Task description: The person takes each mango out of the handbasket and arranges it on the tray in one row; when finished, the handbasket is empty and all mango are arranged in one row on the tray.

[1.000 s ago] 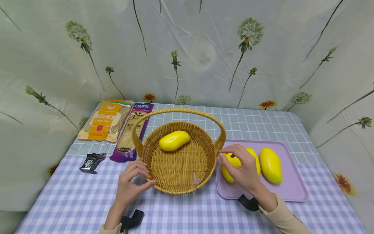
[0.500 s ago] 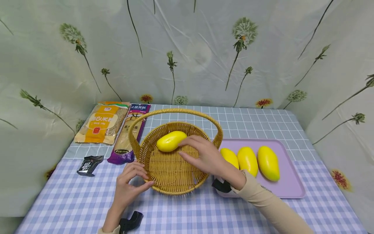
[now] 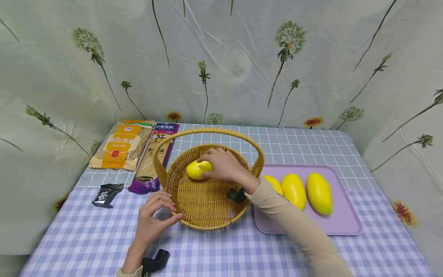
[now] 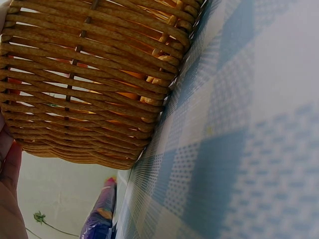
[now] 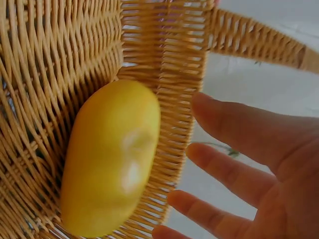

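A yellow mango [image 3: 195, 169] lies at the back left inside a round wicker basket [image 3: 204, 215] with a tall arched handle. My right hand [image 3: 225, 163] reaches over it, thumb and fingers spread; the head view has the hand covering the mango's right part. In the right wrist view the fingertips [image 5: 202, 154] stand apart from the mango [image 5: 112, 159]. On the basket's front left rim, my left hand [image 3: 154, 215] grips with thumb and fingers. The left wrist view shows the woven wall [image 4: 84, 84] close up, with that hand's fingers at its edge.
Right of the basket, a lilac tray [image 3: 342, 215] bears several mangoes [image 3: 319, 194], one partly behind the right sleeve. An orange-and-clear food bag [image 3: 121, 146], a purple pasta pack [image 3: 145, 181] and a small black packet [image 3: 107, 195] lie on the left. Floral cloth hangs behind.
My right hand has moved left from the basket's right rim, under the handle, to over the mango inside. My left hand has stayed on the rim.
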`<state>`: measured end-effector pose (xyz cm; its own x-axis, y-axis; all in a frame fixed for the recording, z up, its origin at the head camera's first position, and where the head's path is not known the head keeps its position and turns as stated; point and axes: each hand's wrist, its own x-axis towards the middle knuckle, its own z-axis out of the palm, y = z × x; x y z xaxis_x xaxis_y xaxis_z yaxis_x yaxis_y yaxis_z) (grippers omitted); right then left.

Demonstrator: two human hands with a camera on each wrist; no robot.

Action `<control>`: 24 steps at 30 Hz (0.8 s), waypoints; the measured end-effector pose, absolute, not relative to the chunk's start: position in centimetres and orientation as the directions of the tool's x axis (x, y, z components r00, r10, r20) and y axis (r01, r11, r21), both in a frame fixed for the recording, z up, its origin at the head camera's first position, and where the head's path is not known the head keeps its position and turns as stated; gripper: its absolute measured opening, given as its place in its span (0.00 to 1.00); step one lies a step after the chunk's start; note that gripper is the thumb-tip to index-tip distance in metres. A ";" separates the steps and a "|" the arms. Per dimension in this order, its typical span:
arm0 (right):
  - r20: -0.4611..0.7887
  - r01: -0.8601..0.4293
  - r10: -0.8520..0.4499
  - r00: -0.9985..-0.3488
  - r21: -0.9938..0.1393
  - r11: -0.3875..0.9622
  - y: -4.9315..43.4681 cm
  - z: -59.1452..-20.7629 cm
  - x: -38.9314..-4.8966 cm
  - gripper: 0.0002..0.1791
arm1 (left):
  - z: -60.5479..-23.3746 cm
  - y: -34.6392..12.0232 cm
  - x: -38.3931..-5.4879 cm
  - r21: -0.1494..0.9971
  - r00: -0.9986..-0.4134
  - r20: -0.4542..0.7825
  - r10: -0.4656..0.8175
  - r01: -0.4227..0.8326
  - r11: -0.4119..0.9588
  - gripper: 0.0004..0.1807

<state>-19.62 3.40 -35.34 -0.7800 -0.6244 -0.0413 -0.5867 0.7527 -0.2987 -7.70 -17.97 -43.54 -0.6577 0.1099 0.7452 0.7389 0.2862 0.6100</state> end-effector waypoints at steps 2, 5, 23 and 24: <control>-0.067 -0.578 -0.620 -0.782 -0.295 0.761 3.1 -35.7 -20.2 0.24 | -43.5 -18.0 -7.7 0.608 -0.656 0.746 0.113 0.741 0.284 0.14; -0.092 -0.562 -0.613 -0.784 -0.312 0.766 2.8 -36.1 -20.8 0.25 | -43.5 -18.0 -7.7 0.608 -0.654 0.747 0.116 0.743 0.280 0.14; -0.146 -0.525 -0.583 -0.799 -0.301 0.796 1.9 -38.0 -22.2 0.29 | -43.6 -17.9 -7.7 0.604 -0.651 0.751 0.111 0.745 0.282 0.15; -0.145 -0.526 -0.583 -0.800 -0.301 0.796 1.9 -38.1 -22.2 0.29 | -43.6 -17.9 -7.7 0.604 -0.650 0.752 0.110 0.746 0.281 0.15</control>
